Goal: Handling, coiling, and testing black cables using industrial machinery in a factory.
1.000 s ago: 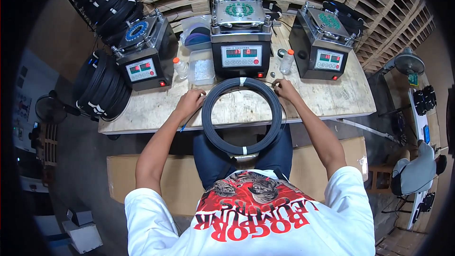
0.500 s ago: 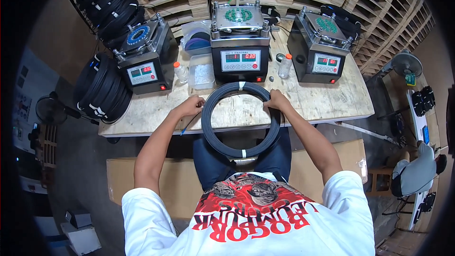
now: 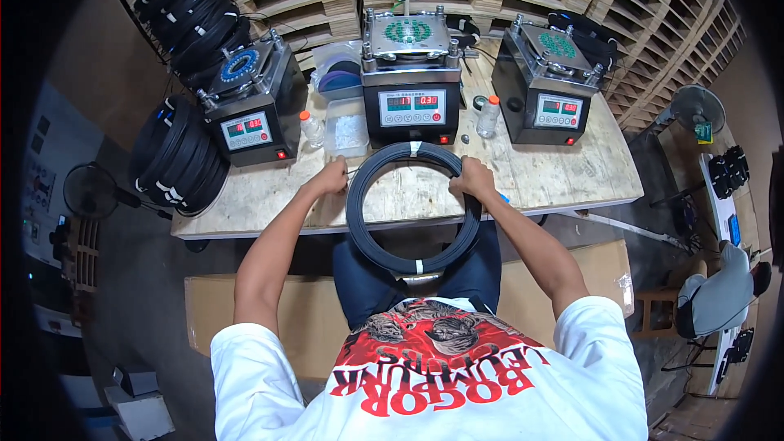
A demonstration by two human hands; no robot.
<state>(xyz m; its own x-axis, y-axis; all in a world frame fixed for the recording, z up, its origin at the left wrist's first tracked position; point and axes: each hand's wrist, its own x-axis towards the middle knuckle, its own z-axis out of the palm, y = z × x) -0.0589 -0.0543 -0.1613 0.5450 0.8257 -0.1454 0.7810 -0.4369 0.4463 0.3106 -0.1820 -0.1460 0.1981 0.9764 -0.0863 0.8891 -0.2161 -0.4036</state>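
A black cable coil [image 3: 356, 212], bound with white tape at top and bottom, stands tilted between my hands, over my lap and against the table's front edge. My right hand [image 3: 474, 179] is closed around its upper right side. At the coil's upper left, my left hand [image 3: 329, 177] is closed with its knuckles up. Its fingertips are turned away, and I cannot make out what is between them. A small blue tip [image 3: 504, 198] shows just beyond my right wrist. Behind the coil stands the middle press-like machine [image 3: 411, 106], with green pieces ringed on its top plate.
Similar machines stand at left [image 3: 253, 106] and right [image 3: 543, 90]. A clear tray [image 3: 347, 135] of white bits and two orange-capped bottles [image 3: 312, 129] are on the wooden table [image 3: 572, 175]. Black coils [image 3: 175, 151] are stacked at left. A person [image 3: 719, 294] sits far right.
My left hand has turned knuckles up; the blue-tipped cable end that hung below it no longer shows there. A blue tip now shows by my right wrist. The machine displays have changed.
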